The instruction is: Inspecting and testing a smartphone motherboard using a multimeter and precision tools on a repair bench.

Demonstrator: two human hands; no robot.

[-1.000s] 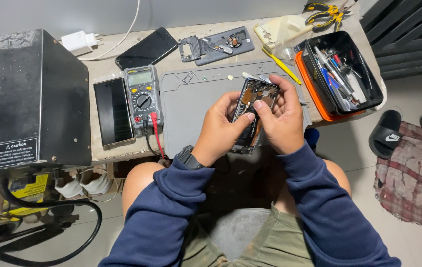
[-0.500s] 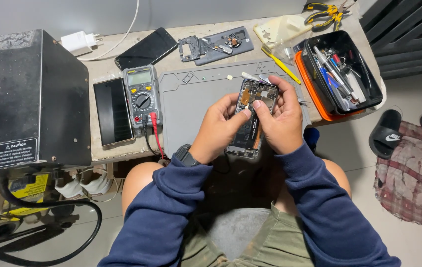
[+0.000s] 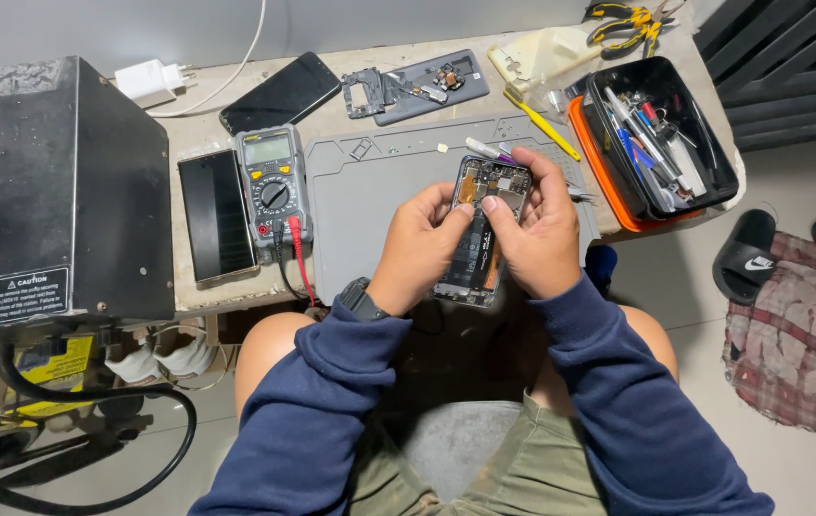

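I am looking down at the opened phone (image 3: 481, 229), which is sitting above my lap at the near edge of the grey work mat (image 3: 370, 205), its back cover off and its boards and connectors facing up at me. My left hand (image 3: 422, 244) is cupping it from the left, fingers curled under the frame and the thumb resting on the exposed inside near the middle; my right hand (image 3: 537, 229) is wrapping the right edge, closed around the frame, with the forefinger reaching over the top corner and the thumb pressing down on the board. Both hands are closed on it, and I cannot tell whether a small tool is pinched in either. I am judging the phone as light and stiff along its frame but fragile within: thin cables and bare parts that will not bear squeezing, and smooth edges that may slip. I am thinking the safe hold is on the long side rails, never across the open middle. Beside the mat the multimeter (image 3: 274, 182) is lying with its red lead trailing off the table, a dark screen panel (image 3: 217, 215) to its left, and a black tool tray (image 3: 661, 134) well off to the right.
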